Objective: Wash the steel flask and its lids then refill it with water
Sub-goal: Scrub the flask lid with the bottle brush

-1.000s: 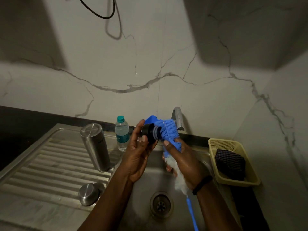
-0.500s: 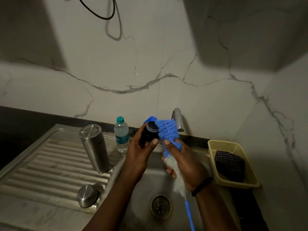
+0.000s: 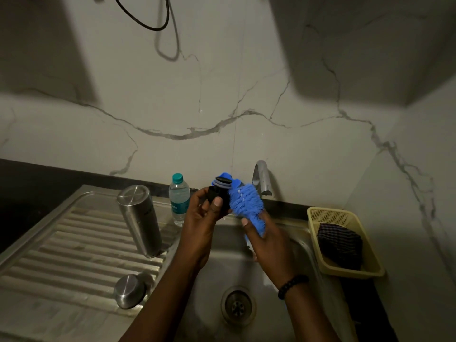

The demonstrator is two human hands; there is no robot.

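Blue brush (image 3: 246, 202) hides its handle in the gripping right hand (image 3: 269, 245); left hand (image 3: 201, 218) fingers pinch the stopper (image 3: 219, 193).

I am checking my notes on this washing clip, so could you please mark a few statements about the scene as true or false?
1. The left hand holds the black inner lid. True.
2. The blue bottle brush is gripped by the right hand. True.
3. The steel flask lies on its side in the sink basin. False: it stands on the ribbed drainboard, left of the basin.
4. The steel cap sits in the yellow basket. False: it rests on the drainboard; the basket holds a dark cloth.
5. A plastic water bottle with a teal cap stands behind the flask. True.
6. Water is streaming from the tap. False: no stream is visible.
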